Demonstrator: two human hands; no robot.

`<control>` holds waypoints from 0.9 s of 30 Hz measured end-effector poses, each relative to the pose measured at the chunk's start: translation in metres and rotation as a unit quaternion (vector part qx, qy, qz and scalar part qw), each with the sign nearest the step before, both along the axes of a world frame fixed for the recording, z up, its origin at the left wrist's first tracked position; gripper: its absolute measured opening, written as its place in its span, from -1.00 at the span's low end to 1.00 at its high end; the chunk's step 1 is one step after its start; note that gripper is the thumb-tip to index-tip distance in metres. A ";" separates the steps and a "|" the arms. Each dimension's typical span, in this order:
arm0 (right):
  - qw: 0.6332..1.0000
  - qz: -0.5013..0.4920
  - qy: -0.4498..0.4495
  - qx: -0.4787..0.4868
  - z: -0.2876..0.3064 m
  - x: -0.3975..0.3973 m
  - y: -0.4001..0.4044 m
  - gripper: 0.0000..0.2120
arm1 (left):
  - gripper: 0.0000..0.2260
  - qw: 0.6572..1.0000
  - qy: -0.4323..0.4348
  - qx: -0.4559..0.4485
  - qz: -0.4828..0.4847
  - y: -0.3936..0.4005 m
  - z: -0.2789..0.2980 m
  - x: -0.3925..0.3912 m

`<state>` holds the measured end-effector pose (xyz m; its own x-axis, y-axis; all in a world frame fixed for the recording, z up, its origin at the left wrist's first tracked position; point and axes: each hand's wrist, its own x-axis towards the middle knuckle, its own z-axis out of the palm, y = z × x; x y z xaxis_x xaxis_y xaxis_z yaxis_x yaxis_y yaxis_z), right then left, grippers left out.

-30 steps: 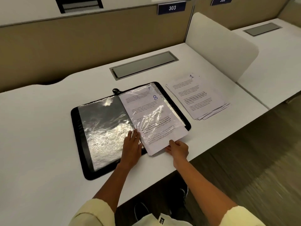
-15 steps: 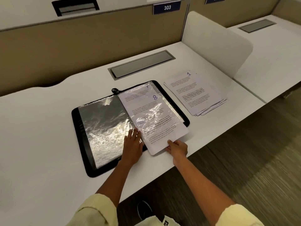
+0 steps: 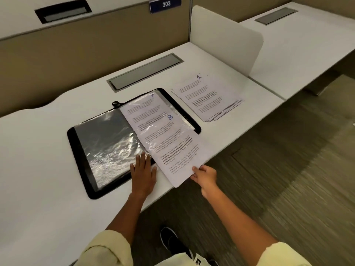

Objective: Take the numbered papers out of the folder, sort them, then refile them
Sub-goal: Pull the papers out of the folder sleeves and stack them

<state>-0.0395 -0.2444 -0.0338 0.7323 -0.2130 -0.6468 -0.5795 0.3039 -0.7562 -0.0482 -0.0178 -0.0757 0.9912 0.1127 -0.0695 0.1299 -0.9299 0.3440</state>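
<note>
folder (image 3: 82, 150) lies open on tabletop (image 3: 38, 169), plastic sleeves showing | left hand (image 3: 143, 172) flat on its near edge, fingers straight | right hand (image 3: 204, 176) pinches sheet 8 (image 3: 178, 156), half out of sleeve, overhanging tabletop edge at 5 o'clock | one loose stack (image 3: 206, 97), sheet 1 on top, at 2 o'clock, apart from folder

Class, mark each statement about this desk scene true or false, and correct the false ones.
1. The right hand pinches the sheet marked 8. True.
2. The left hand lifts the folder off the desk. False: it rests flat on the open folder.
3. The top sheet of the loose stack is marked 1. True.
4. The sign on the partition reads 405. False: the sign reads 303.
</note>
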 end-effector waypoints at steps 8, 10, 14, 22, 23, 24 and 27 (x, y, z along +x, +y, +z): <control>1.000 0.007 0.000 0.001 -0.008 -0.044 -0.045 -0.93 | -0.47 1.000 0.012 0.001 -0.002 -0.040 0.005 -0.037; 1.000 0.003 -0.002 -0.003 -0.008 -0.056 -0.058 -0.92 | -0.45 1.000 0.020 -0.009 -0.008 -0.052 0.006 -0.045; 1.000 -0.006 -0.013 -0.012 -0.007 -0.076 -0.084 -0.92 | -0.44 0.999 0.032 -0.011 -0.018 -0.075 0.006 -0.055; 0.998 -0.038 -0.016 -0.039 -0.002 -0.103 -0.136 -0.90 | -0.44 0.998 0.030 -0.013 -0.055 -0.119 0.012 -0.061; 0.998 -0.040 -0.016 -0.040 -0.002 -0.105 -0.141 -0.90 | -0.44 0.998 0.029 -0.010 -0.057 -0.123 0.013 -0.061; 0.998 -0.044 -0.017 -0.040 -0.002 -0.107 -0.147 -0.91 | -0.44 0.998 0.027 -0.009 -0.059 -0.127 0.014 -0.060; 0.997 -0.062 -0.024 -0.029 -0.005 -0.109 -0.158 -0.91 | -0.44 0.998 0.019 -0.011 -0.061 -0.134 0.016 -0.054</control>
<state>-0.1489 -0.4021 -0.0391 0.7282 -0.3395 -0.5954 -0.5024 0.3264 -0.8006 -0.1023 -0.1518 -0.0594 0.9940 -0.0103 -0.1092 0.0300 -0.9321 0.3610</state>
